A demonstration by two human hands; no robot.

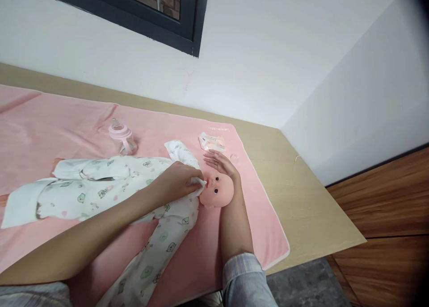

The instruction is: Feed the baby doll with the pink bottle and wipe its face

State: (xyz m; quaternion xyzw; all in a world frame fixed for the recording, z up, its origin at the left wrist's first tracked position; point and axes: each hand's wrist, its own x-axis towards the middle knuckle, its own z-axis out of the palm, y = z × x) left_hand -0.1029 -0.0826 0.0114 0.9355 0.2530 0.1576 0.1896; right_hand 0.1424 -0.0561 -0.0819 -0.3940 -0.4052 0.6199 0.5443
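Note:
A baby doll [219,195] lies on its back in a white printed outfit [137,173], its head toward the right. My left hand [179,179] reaches across the doll's chest, fingers closed on a white wipe [198,182]. The wipe touches the doll's face at the mouth. My right forearm runs along the top of the doll's head, and my right hand [223,162] rests beyond the head with its fingers stretched out, holding nothing. Near those fingertips lies a small clear packet [212,141]. A small transparent item [234,157] sits just right of the packet.
A pink-topped baby bottle [122,137] stands beyond the doll's legs. Under everything is a pink blanket [261,235] on a wooden table [295,208]. White wall and a dark window frame [161,30] rise behind, with a wood-grained cabinet [385,208] at right.

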